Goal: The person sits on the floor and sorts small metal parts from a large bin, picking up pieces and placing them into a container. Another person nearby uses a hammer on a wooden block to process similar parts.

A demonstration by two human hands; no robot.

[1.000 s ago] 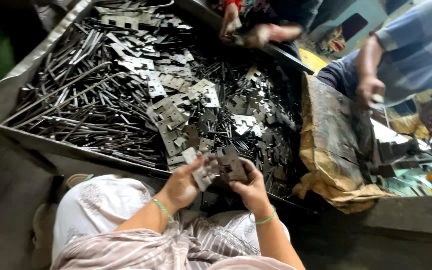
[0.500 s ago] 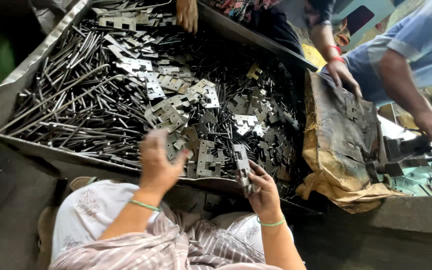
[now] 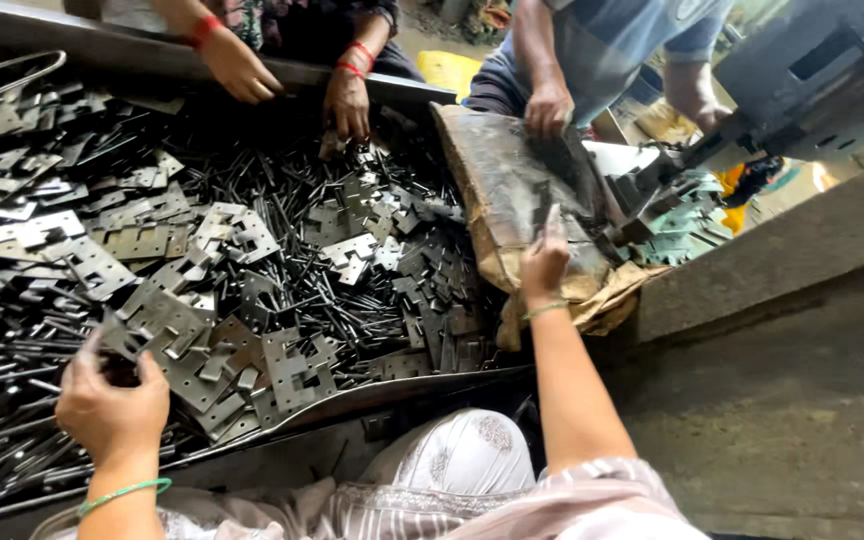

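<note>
Down at the near-left edge of the tray [image 3: 252,62], from the head view, I am closing my left hand [image 3: 112,405] around a flat punched metal plate [image 3: 122,338], its long axis running up-left across the heap. My right hand [image 3: 544,262] is resting, one finger raised and nothing visibly gripped, on the brown sacking [image 3: 512,190]. I judge this the picking step; lifting the plate clear of the loose rods [image 3: 352,315] is calling for care.

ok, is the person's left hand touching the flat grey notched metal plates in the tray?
Touching. The head view shows the left hand resting on the pile, its fingers closed over a flat grey notched metal plate, with no visible gap.
</note>
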